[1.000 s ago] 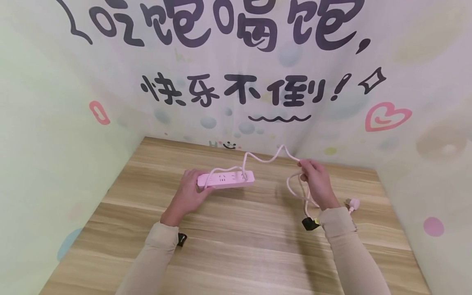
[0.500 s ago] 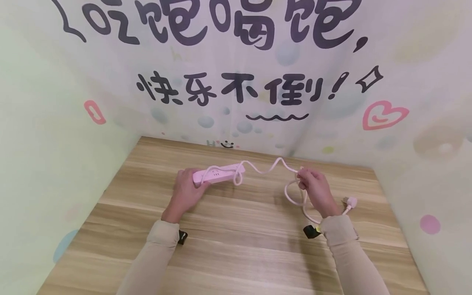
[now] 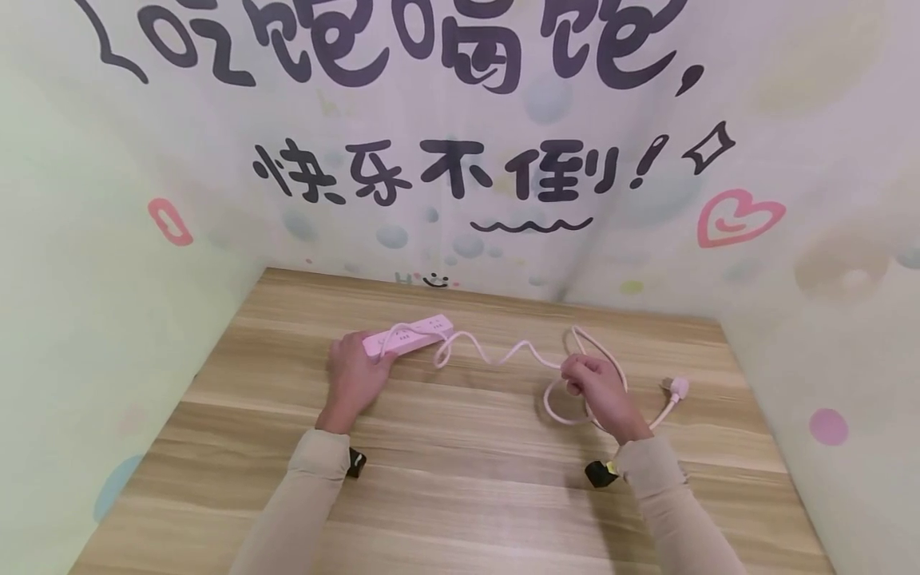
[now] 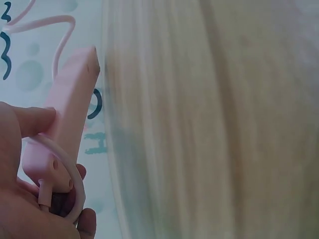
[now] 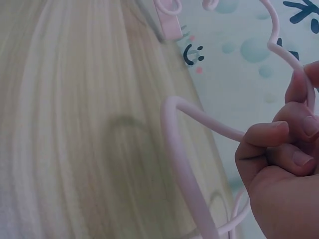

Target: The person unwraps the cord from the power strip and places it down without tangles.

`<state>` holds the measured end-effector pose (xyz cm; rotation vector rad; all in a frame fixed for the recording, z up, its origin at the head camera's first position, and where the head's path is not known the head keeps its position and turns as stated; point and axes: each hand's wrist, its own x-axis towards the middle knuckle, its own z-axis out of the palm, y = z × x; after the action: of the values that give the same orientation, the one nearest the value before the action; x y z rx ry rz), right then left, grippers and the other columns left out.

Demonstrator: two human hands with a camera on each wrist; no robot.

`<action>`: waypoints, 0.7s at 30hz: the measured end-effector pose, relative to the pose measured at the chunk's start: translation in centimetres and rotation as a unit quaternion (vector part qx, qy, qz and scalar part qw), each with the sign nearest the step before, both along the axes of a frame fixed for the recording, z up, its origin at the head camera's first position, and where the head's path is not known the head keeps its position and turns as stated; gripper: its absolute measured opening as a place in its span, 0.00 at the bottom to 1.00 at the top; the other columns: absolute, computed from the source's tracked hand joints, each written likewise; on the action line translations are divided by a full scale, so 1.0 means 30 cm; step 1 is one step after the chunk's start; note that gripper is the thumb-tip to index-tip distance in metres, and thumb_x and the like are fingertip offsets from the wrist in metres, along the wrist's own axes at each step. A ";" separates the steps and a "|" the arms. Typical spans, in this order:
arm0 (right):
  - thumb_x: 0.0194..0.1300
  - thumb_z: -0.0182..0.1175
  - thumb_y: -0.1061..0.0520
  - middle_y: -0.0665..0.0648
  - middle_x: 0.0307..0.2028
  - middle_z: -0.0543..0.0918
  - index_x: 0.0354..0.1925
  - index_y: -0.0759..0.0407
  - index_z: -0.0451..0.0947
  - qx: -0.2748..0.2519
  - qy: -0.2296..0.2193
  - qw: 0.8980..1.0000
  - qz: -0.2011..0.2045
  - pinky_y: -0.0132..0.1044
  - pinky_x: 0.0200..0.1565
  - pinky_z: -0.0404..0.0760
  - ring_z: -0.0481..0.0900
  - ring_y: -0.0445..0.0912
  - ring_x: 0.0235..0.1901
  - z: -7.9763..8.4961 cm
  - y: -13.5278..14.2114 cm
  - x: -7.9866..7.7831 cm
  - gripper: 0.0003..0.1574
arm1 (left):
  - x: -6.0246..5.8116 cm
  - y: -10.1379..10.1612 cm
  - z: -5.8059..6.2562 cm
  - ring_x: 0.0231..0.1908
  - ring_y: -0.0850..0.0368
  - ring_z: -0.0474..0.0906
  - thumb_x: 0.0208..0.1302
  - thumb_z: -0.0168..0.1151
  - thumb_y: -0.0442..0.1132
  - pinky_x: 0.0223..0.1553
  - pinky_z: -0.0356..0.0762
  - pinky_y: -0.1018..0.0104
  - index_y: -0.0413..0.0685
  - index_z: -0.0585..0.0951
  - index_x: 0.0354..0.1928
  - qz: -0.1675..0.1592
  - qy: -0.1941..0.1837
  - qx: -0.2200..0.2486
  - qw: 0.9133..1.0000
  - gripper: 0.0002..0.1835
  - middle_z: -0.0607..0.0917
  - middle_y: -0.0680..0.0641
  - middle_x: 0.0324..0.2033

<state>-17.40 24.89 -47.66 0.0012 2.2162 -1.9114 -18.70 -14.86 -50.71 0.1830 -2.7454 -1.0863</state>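
Note:
My left hand (image 3: 355,375) grips the left end of a pink power strip (image 3: 420,334), thumb on its near side in the head view. The strip's cord (image 3: 474,345) leaves that end, crosses over the sockets and runs in waves to the right. Between thumb and curled fingers, my right hand (image 3: 598,391) pinches the cord. Below that hand the cord hangs in a loop, and its pink plug (image 3: 677,389) lies to the right on the table. In the left wrist view the cord (image 4: 75,174) bends round the strip's end (image 4: 47,164), close by the palm.
The wood-grain table (image 3: 460,495) meets a printed wall cloth (image 3: 460,255) at the back, with more cloth at both sides. A black wrist device (image 3: 600,473) sits under the right cuff, and another black wrist device (image 3: 356,463) under the left.
The power strip has shifted left and tilted, its right end farther back. My right hand has moved lower and nearer, the cord sagging between both hands. The head view has turned slightly.

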 end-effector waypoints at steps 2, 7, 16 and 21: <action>0.69 0.53 0.62 0.48 0.22 0.65 0.30 0.62 0.72 0.018 -0.006 1.000 0.001 0.35 0.32 0.65 0.64 0.42 0.26 -0.010 -0.003 0.003 0.09 | -0.001 -0.003 -0.006 0.56 0.39 0.67 0.63 0.70 0.47 0.57 0.63 0.47 0.34 0.75 0.60 0.005 -0.002 0.000 1.000 0.30 0.82 0.36 0.52; 0.69 0.55 0.58 0.49 0.24 0.70 0.35 0.68 0.74 0.070 -0.016 0.997 0.015 0.35 0.35 0.70 0.68 0.43 0.29 -0.038 -0.007 0.005 0.12 | -0.004 -0.008 -0.009 0.58 0.39 0.65 0.63 0.69 0.47 0.59 0.62 0.46 0.33 0.74 0.60 0.021 -0.011 0.007 1.000 0.30 0.81 0.36 0.52; 0.72 0.56 0.53 0.56 0.30 0.72 0.37 0.69 0.75 0.105 -0.021 0.994 0.036 0.38 0.44 0.70 0.71 0.50 0.36 -0.062 -0.020 0.011 0.17 | -0.008 -0.014 -0.019 0.62 0.36 0.63 0.68 0.64 0.50 0.62 0.59 0.39 0.34 0.71 0.65 0.027 -0.071 -0.023 0.997 0.33 0.77 0.34 0.58; 0.74 0.56 0.49 0.54 0.28 0.71 0.41 0.69 0.76 0.115 -0.028 0.992 0.046 0.41 0.47 0.69 0.71 0.50 0.36 -0.065 -0.021 0.012 0.21 | -0.009 -0.012 -0.029 0.62 0.35 0.63 0.68 0.66 0.51 0.63 0.58 0.37 0.33 0.68 0.68 0.027 -0.096 -0.029 0.995 0.37 0.75 0.32 0.60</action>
<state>-17.05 24.26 -49.61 -0.0108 2.3410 -1.5819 -18.98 -15.22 -51.57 0.3705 -2.9177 -1.0227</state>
